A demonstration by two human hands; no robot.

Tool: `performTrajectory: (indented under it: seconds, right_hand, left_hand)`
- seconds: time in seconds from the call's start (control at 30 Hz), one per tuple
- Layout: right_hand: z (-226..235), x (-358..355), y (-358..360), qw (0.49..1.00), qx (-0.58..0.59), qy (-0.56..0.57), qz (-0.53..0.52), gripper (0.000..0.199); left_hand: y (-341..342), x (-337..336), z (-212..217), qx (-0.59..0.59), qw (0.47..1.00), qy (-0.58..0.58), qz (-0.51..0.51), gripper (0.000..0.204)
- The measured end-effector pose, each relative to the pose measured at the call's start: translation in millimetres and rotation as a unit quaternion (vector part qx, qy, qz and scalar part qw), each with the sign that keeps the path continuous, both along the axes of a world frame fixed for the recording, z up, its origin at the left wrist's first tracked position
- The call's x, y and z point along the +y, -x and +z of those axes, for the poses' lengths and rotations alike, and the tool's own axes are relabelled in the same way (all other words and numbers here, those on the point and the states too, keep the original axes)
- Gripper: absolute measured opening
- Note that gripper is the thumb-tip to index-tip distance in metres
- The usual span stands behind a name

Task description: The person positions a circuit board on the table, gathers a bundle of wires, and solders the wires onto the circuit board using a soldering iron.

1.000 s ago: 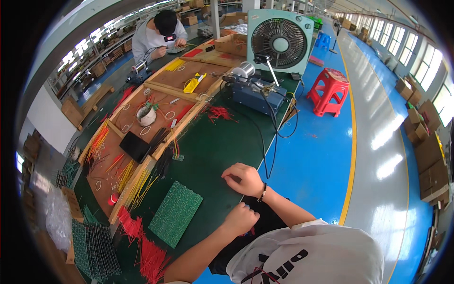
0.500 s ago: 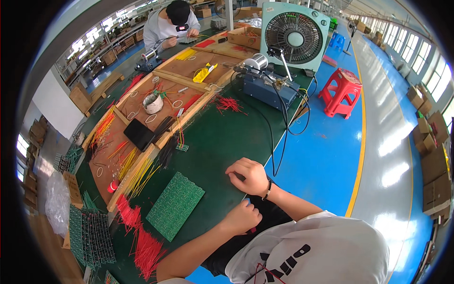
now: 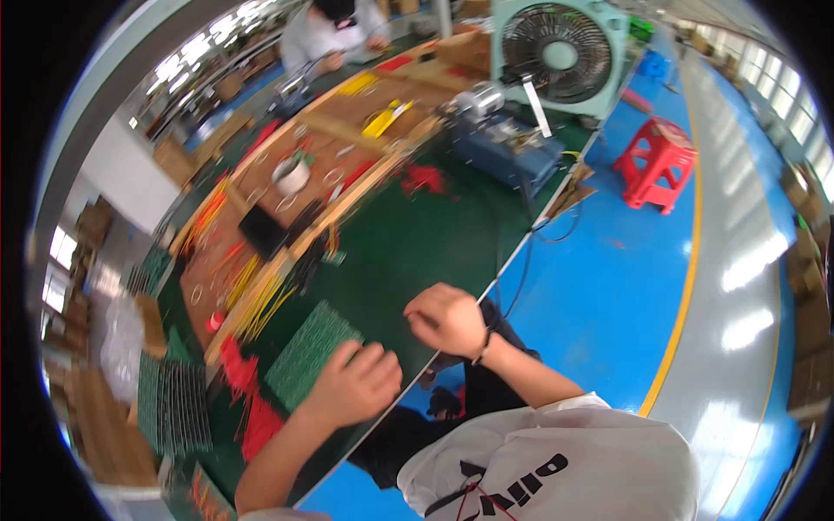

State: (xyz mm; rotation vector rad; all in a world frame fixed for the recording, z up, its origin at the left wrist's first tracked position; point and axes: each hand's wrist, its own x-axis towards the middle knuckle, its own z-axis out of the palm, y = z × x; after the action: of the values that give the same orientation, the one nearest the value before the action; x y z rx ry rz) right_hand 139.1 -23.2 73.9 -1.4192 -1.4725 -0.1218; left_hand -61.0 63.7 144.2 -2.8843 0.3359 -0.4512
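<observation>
Loosely bent and slightly apart, the fingers of the left hand [image 3: 356, 382] overlap the near right edge of the board [image 3: 304, 347]; they grip nothing that shows, and I cannot tell whether they touch it. The board lies flat on the green table [image 3: 382, 239]. Right of the board, the right hand [image 3: 447, 319] is half curled at the table's edge, blurred; whether it holds anything cannot be told. Red wires [image 3: 261, 425] lie just left of the board, a board stack [image 3: 174, 408] farther left. Beyond the board come yellow wires [image 3: 268, 308] and a wooden tray [image 3: 347, 133]; far beyond it, to the right, stand a blue machine [image 3: 504, 152] and a fan [image 3: 560, 56].
</observation>
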Motion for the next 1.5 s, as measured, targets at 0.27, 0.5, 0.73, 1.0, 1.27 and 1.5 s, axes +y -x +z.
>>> performTrajectory:
  seconds: [0.27,0.5,0.73,1.0,1.27,1.5]
  right_hand:
    - [23,21,-4,0.981,-0.015,0.163,0.101,0.031]
    - [37,92,20,0.897,-0.153,0.128,0.394,0.089]
    - [28,135,26,0.857,-0.221,0.154,0.439,0.1]
    - [29,139,13,0.873,-0.18,0.152,0.428,0.099]
    - [25,138,14,0.911,-0.048,0.177,0.37,0.081]
    - [21,136,16,0.889,-0.104,0.127,0.427,0.068]
  left_hand:
    - [81,43,3,-0.008,0.92,0.117,0.375,0.083]
    - [95,39,-17,-0.008,0.887,0.151,0.436,0.099]
    - [98,42,-28,-0.003,0.881,0.21,0.424,0.098]
    - [109,44,-26,-0.069,0.895,0.242,0.368,0.089]
    - [119,54,-39,-0.157,0.882,0.28,0.345,0.055]
    - [110,51,-43,-0.123,0.904,0.256,0.321,0.05]
